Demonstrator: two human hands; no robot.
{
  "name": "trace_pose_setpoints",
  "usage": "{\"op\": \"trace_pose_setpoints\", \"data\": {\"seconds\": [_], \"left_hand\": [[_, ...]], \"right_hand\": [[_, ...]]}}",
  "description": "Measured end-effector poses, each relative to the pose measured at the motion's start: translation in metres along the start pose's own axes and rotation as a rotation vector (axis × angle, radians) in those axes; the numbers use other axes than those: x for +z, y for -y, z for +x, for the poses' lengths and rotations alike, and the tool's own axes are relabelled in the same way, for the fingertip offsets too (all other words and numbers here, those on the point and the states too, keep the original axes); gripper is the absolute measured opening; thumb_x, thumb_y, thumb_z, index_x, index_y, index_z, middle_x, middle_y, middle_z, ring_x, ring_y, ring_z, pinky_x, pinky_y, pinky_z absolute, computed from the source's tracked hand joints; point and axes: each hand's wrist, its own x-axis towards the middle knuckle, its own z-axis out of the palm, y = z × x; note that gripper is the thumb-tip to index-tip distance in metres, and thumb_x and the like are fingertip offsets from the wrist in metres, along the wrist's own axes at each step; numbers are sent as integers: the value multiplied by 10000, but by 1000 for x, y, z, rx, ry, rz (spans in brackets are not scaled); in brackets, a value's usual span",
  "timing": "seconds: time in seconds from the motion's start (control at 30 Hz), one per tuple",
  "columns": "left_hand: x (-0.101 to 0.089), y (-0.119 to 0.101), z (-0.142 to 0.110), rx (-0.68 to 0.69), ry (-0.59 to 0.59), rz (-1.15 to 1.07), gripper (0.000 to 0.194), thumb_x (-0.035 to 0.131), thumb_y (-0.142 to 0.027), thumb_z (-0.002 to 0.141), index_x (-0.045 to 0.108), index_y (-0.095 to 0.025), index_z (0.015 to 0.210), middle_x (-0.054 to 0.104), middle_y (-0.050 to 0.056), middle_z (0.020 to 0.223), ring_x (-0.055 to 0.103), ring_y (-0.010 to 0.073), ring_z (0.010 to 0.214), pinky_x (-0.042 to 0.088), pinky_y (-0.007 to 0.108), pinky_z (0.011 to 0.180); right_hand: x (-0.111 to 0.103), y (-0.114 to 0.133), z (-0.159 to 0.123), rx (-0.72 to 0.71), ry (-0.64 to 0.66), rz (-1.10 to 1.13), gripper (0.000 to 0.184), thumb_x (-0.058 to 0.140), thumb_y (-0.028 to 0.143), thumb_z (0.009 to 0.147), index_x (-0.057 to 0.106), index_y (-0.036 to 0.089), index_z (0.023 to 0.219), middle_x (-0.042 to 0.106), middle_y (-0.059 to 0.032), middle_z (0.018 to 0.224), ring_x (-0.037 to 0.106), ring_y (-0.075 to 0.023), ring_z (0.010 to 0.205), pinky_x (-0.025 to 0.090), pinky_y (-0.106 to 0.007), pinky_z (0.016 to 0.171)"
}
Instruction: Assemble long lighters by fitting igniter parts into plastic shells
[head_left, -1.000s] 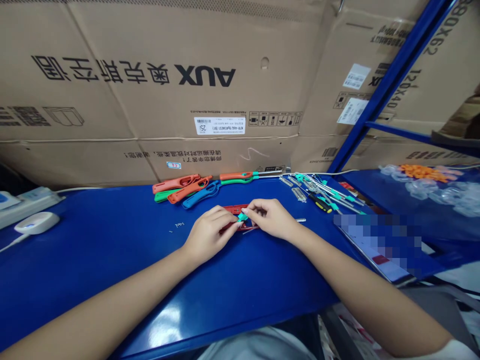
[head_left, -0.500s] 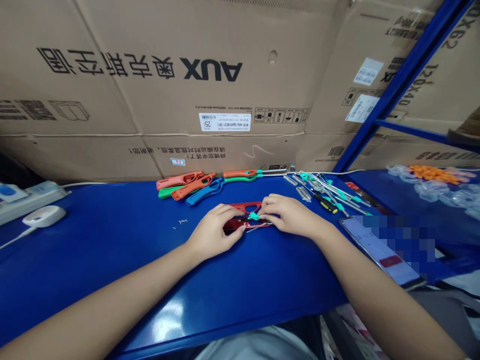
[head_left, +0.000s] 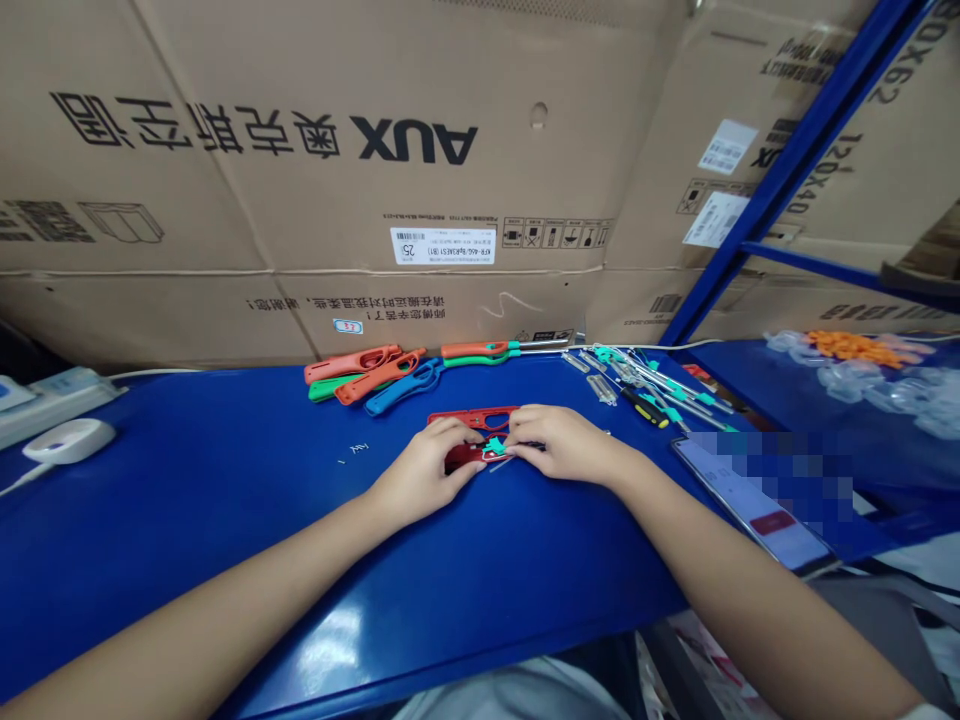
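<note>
My left hand is closed on a red lighter shell half, holding it low over the table between thumb and fingers. At its right end, my right hand pinches near a small teal plastic part, which sits in or on the shell. Whether the fingertips grip the teal part or the shell edge is partly hidden. A thin pale rod pokes out below the shell. Just behind both hands lies another red shell half with a trigger opening, partly covered by my right hand.
Several coloured lighter shells lie along the cardboard. Metal rods with teal ends, a black-and-yellow screwdriver and a phone are at right. Tiny screws or pins lie left of my hands; a power strip sits far left.
Both hands have shifted slightly towards me with the red shell, and the teal part sits lower. More of the other red shell half shows behind them. The view has shifted a little.
</note>
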Motion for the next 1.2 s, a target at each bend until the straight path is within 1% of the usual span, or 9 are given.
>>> {"op": "trace_pose_setpoints", "data": {"seconds": [0.13,0.27,0.5,0.7,0.97,1.07,1.2], "left_hand": [[2,2,0,-17,5,-23,189,689,-227,863,675,-205,1050,712,76,1048,680,244,996,559,404,908],[3,3,0,-48,-9,-57,176,707,-230,845,670,-186,1011,713,78,1020,686,236,967,567,404,901],[3,4,1,-65,-11,-82,178,709,-249,840,691,-185,1005,714,75,995,692,225,920,579,388,864],[3,4,0,-69,-8,-69,192,706,-258,843,690,-187,1020,707,70,997,684,227,926,577,394,877],[3,3,0,-74,3,-71,185,692,-254,857,684,-173,1023,700,78,999,682,230,932,572,402,887],[4,3,0,-73,0,-68,184,688,-252,859,681,-172,1024,696,79,1003,680,234,945,569,402,892],[4,3,-1,-79,0,-68,181,683,-248,859,678,-168,1022,690,80,999,674,236,943,565,407,894]], "right_hand": [[2,-2,-1,-27,-29,31,185,581,199,954,740,172,863,700,-62,878,638,-181,828,463,-275,738],[3,-1,0,-39,-82,26,187,578,200,955,740,168,868,694,-65,874,629,-178,805,453,-274,718],[7,-3,0,-47,-44,59,195,576,182,950,741,174,845,702,-63,869,639,-169,782,450,-262,704],[7,-3,0,-60,-42,109,209,561,179,958,745,167,860,707,-63,883,643,-162,771,452,-249,696],[6,1,-1,-20,-26,-7,201,570,178,949,723,177,819,679,-51,885,610,-157,761,406,-250,664],[5,2,-1,-53,-11,-64,221,543,157,956,711,167,813,660,-51,857,593,-157,746,388,-253,647],[6,2,-1,-108,-36,-112,263,506,155,973,699,159,794,645,-52,823,584,-161,740,393,-258,664]]}}
